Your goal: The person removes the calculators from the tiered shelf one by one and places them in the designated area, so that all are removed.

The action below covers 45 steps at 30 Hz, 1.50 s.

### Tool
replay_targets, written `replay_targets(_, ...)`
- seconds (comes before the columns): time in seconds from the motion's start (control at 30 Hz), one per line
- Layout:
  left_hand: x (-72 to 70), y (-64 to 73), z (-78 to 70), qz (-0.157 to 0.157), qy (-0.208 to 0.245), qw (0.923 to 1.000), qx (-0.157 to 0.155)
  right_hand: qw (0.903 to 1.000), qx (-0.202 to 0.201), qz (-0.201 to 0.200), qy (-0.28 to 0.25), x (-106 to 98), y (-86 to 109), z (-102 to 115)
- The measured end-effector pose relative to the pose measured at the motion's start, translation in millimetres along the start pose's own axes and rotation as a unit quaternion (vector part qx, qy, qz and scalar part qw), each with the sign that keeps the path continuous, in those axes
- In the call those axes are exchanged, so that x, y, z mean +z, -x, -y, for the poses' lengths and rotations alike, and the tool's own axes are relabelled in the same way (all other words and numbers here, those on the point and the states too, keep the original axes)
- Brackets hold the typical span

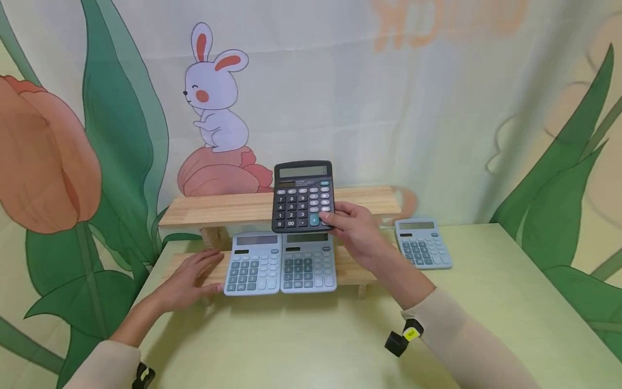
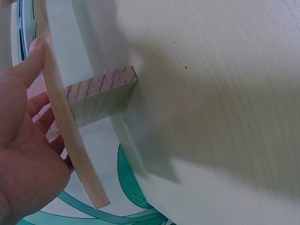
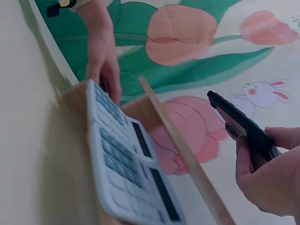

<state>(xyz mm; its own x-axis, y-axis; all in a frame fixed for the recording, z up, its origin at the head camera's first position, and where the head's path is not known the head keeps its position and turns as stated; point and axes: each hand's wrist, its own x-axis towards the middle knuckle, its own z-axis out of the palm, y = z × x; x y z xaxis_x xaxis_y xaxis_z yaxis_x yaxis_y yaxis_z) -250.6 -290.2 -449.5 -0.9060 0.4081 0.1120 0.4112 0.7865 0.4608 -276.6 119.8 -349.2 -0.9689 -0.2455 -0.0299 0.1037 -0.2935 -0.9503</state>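
1. I grip the black calculator (image 1: pixel 302 195) with the right hand (image 1: pixel 358 229) near the upper shelf (image 1: pixel 218 209).
2. I have the left hand (image 1: pixel 190 276) loosely spread beside the left pale calculator (image 1: pixel 252 263) on the lower shelf (image 1: pixel 351 273).

You are in a staged corner screened by printed cloth (image 1: pixel 340 102), whose cartoon rabbit (image 1: pixel 214 89) and oversized tulips (image 1: pixel 48 156) give it a nursery look (the creases show it is fabric). On your pale table (image 1: pixel 272 340), a two-tier wooden stand (image 1: pixel 218 208) and several desk calculators (image 1: pixel 253 265) suggest a small display; whether it sits in a home, shop or office, you cannot tell.
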Motion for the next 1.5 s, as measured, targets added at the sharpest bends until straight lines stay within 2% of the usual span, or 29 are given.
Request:
replay_targets(0.17, -2.1, -4.1, -0.9, 0.003, -0.007, 1.0000, -0.002, 0.9998, -0.014, -0.006, 0.013, -36.0, 10.7, 18.0)
replay_targets(0.37, -4.3, -7.3, -2.2, 0.004, -0.011, 0.9999, -0.006, 0.9992, -0.012, -0.030, 0.022, -78.1, 26.4, 29.9)
replay_targets(0.6, -0.6, -6.9, -4.2, 0.002, -0.003, 1.0000, -0.005, 0.9970, -0.002, -0.057, 0.054, -111.6, 41.8, 44.0)
replay_targets(0.8, 0.1, -5.1, -4.0, -0.001, -0.006, 1.0000, -0.008, 0.9961, -0.007, -0.070, 0.054, -145.5, 49.0, 55.2)
replay_targets(0.93, -1.0, -4.4, -4.4, -0.003, -0.005, 1.0000, -0.007, 0.9947, -0.029, -0.079, 0.058, -178.6, 54.3, 55.0)
replay_targets(1.1, 0.2, -2.6, -3.4, -0.004, -0.003, 0.9999, -0.009, 0.9943, -0.064, -0.084, 0.016, -220.2, 62.5, 53.2)
replay_targets(1.27, 1.4, -1.4, -0.2, -0.004, -0.003, 0.9999, -0.012, 0.9937, -0.062, -0.094, 0.000, -256.6, 69.7, 52.1)
replay_targets(1.5, 1.3, -0.6, 2.0, -0.002, -0.003, 1.0000, -0.007, 0.9894, -0.039, -0.134, 0.042, -306.0, 75.6, 35.2)
